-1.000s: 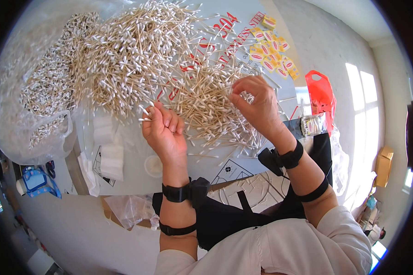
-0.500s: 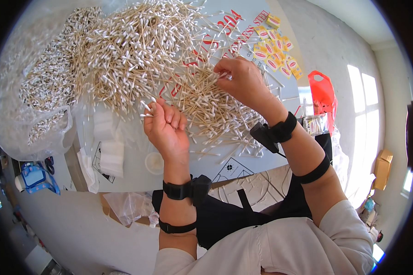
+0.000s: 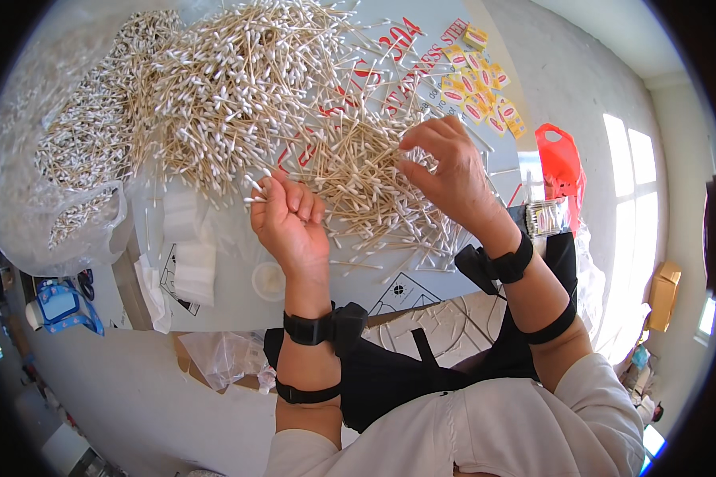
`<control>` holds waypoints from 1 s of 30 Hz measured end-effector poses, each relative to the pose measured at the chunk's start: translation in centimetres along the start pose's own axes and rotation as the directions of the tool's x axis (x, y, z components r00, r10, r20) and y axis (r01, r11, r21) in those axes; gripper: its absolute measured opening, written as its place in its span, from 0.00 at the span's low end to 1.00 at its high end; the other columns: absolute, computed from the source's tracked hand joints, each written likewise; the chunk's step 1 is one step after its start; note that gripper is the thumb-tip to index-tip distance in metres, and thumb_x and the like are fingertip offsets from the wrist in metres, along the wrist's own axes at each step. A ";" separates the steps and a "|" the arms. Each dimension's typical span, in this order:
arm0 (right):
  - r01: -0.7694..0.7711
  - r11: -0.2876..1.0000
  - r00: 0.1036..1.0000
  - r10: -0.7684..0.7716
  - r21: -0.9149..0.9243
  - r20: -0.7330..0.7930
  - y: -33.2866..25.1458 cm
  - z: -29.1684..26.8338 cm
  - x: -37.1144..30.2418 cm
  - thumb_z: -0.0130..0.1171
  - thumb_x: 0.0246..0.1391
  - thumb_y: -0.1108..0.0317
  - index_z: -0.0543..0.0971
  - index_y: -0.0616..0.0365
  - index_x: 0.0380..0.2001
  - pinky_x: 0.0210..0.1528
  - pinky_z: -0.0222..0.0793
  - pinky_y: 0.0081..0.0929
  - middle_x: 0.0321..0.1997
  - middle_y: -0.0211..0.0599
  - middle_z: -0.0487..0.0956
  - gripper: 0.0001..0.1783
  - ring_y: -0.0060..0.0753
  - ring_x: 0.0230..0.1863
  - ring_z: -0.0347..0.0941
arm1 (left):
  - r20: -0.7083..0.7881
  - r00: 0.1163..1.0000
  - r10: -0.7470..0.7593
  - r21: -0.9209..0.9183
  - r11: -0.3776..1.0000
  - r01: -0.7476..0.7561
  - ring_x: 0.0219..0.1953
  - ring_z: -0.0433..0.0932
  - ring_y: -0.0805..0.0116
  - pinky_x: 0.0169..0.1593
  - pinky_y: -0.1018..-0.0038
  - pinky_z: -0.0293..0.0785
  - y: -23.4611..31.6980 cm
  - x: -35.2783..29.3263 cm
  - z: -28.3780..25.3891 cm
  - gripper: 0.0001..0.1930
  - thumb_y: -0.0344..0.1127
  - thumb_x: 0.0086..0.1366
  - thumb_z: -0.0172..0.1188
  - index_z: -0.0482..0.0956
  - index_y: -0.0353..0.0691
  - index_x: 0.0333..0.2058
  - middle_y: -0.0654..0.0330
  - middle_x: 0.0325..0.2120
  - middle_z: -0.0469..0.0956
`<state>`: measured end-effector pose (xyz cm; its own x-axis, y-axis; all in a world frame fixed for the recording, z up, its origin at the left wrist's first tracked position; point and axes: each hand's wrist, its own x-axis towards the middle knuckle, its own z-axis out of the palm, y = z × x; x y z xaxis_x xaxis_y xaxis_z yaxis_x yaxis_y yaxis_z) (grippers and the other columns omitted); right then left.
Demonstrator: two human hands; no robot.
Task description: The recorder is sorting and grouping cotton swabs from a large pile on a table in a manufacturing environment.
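Note:
Several cotton swabs (image 3: 254,188) stick out of my left hand (image 3: 292,222), which is closed round them with their white tips pointing up and left. My right hand (image 3: 451,171) hovers over the right side of a loose heap of cotton swabs (image 3: 366,171); thumb and fingers are apart and nothing shows between them. Beyond my left hand rises a larger pile of cotton swabs (image 3: 223,87) with wooden sticks and white ends. Both piles lie on a grey-white table (image 3: 334,298) with red printing.
A clear plastic bag (image 3: 64,230) full of swabs lies at the left. White stacked packs (image 3: 192,274) and a small round lid (image 3: 268,282) sit near the front edge. Yellow labels (image 3: 477,87) are scattered far right, near a red plastic container (image 3: 559,163) and packed swabs (image 3: 547,216).
My right hand has moved right and nearer to me, and its fingers have parted from a pinch. My left hand stays almost where it was, holding the swabs.

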<state>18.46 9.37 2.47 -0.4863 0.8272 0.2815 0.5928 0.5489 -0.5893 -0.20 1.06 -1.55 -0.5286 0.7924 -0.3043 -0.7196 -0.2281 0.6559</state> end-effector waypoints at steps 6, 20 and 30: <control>-0.074 0.994 0.993 0.081 -0.082 0.091 0.4 1.4 1.4 0.64 0.42 0.66 0.77 0.59 0.32 0.43 0.65 0.36 0.34 0.37 0.77 0.13 0.42 0.41 0.68 | -0.036 0.999 -0.035 0.030 0.999 0.036 0.17 0.57 0.79 0.19 0.80 0.54 -0.2 -0.1 -0.1 0.10 0.41 0.68 0.50 0.71 0.41 0.31 0.68 0.16 0.59; 0.120 0.992 0.991 -0.118 -0.028 0.069 0.2 2.4 2.3 0.59 0.40 0.70 0.79 0.55 0.22 0.45 0.65 0.34 0.36 0.35 0.75 0.03 0.42 0.42 0.67 | -0.013 0.999 -0.041 0.034 0.999 0.042 0.17 0.57 0.79 0.19 0.80 0.55 -0.5 -0.1 0.0 0.09 0.40 0.68 0.50 0.71 0.42 0.32 0.69 0.16 0.60; 0.079 0.996 0.996 -0.078 -0.032 0.051 1.3 4.1 3.8 0.59 0.39 0.73 0.81 0.52 0.20 0.46 0.66 0.32 0.34 0.30 0.74 0.03 0.40 0.42 0.67 | -0.013 0.999 -0.051 0.035 0.998 0.051 0.17 0.57 0.80 0.18 0.81 0.55 -0.5 -0.2 0.1 0.09 0.40 0.68 0.50 0.72 0.41 0.33 0.69 0.16 0.60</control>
<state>14.73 12.73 -0.31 -0.5632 0.7748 0.2872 0.5723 0.6164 -0.5408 0.30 1.10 -1.77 -0.4970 0.7956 -0.3463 -0.7297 -0.1672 0.6631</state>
